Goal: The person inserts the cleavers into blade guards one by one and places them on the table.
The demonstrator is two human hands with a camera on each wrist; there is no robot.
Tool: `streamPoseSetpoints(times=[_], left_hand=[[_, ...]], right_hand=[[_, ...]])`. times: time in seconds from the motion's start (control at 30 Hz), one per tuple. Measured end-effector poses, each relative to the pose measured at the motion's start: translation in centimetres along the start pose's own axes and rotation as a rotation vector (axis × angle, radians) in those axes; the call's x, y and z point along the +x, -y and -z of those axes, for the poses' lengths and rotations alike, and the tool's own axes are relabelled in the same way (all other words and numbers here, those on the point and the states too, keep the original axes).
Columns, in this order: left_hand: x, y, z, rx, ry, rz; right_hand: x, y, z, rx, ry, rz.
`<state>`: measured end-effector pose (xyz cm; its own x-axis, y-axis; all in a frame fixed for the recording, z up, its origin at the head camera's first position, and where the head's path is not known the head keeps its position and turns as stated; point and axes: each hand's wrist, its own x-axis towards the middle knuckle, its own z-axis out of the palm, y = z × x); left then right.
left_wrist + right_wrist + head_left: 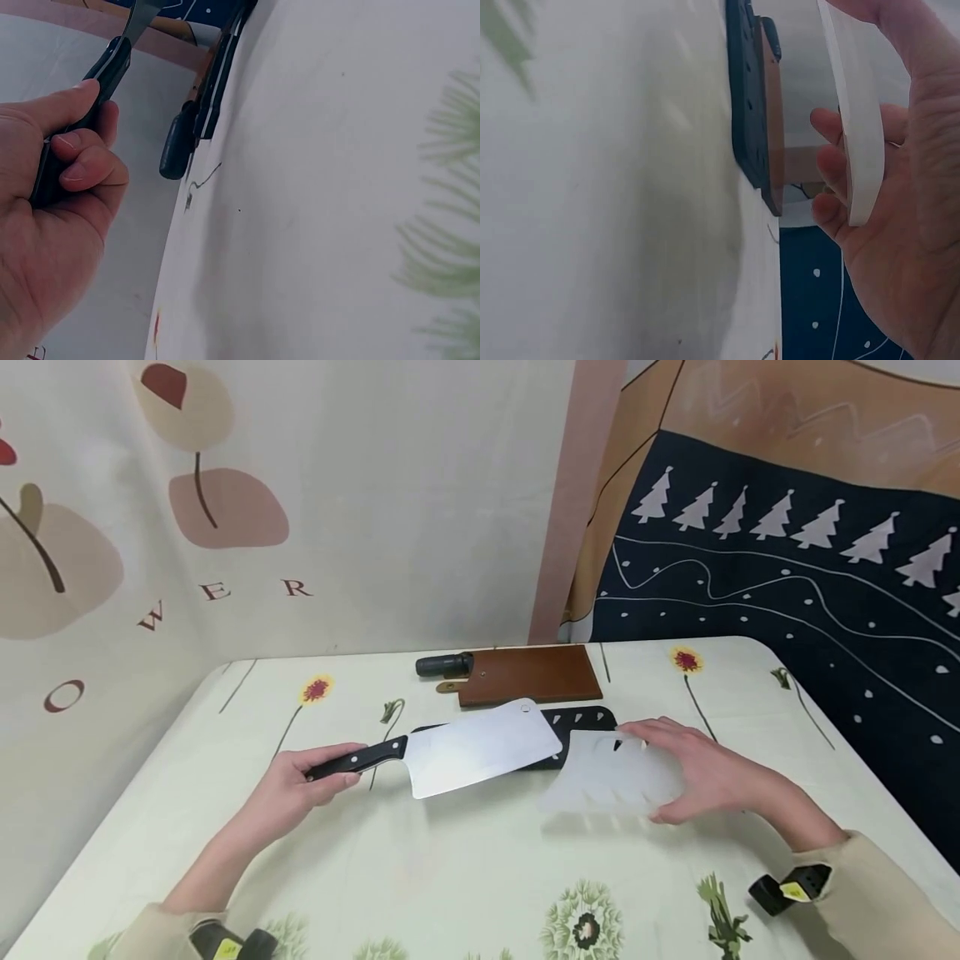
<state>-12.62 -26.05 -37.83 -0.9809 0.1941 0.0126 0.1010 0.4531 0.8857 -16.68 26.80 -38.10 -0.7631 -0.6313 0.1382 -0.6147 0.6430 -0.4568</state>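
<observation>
My left hand (303, 781) grips the black handle (356, 758) of a cleaver, whose broad shiny blade (480, 750) points right above the table. In the left wrist view the fingers curl round that handle (111, 71). My right hand (712, 772) holds a translucent white knife sheath (615, 777) with slots, pinched between thumb and fingers. Edge-on in the right wrist view, the white sheath (859, 127) lies against the fingers. Blade and sheath are apart, the sheath to the right. The blade partly hides a black slotted sheath (581, 720) lying behind.
Further back lies a brown leather sheath (532, 675) with a black handle (442, 665) at its left end and a small strap. A flower-patterned cloth (465, 877) covers the table. Hanging fabric (420, 510) stands behind the table; dark tree-patterned cloth (750, 577) is at right.
</observation>
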Motion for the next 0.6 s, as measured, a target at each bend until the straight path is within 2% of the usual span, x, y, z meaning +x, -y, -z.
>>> streamPoseSetpoints(times=[0.43,0.6], left_hand=[[0.61,-0.33,0.0,-0.005,-0.016,0.016],[0.58,-0.16,0.13,-0.018,-0.015,0.024]], right_hand=[[0.87,0.59,0.18,0.063,0.036,-0.044],[0.94,0.67,0.02,0.078,0.03,-0.03]])
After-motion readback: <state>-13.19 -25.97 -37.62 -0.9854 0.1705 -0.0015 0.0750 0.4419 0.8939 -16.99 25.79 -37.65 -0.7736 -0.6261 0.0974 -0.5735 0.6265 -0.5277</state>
